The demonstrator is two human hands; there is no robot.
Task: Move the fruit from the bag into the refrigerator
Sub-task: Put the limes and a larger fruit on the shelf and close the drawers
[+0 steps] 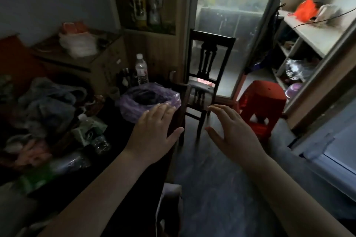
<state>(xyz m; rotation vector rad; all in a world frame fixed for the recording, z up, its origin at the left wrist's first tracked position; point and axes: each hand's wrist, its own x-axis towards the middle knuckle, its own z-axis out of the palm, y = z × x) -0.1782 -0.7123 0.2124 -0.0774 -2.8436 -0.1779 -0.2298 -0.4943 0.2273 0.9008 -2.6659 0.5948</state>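
Head view: cluttered table (113,121), purple bag (131,107), contents unclear; left hand (154,134), right hand (231,132): fingers spread, empty.

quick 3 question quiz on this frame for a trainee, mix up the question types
1. True or false: the left hand holds a piece of fruit.
2. Which stands behind the purple bag on the table? A) water bottle B) kettle C) vase
3. Fill in: the stool on the floor beyond the right hand is ____.
Key: 1 false, both hands are open and hold nothing; 2 A; 3 red.
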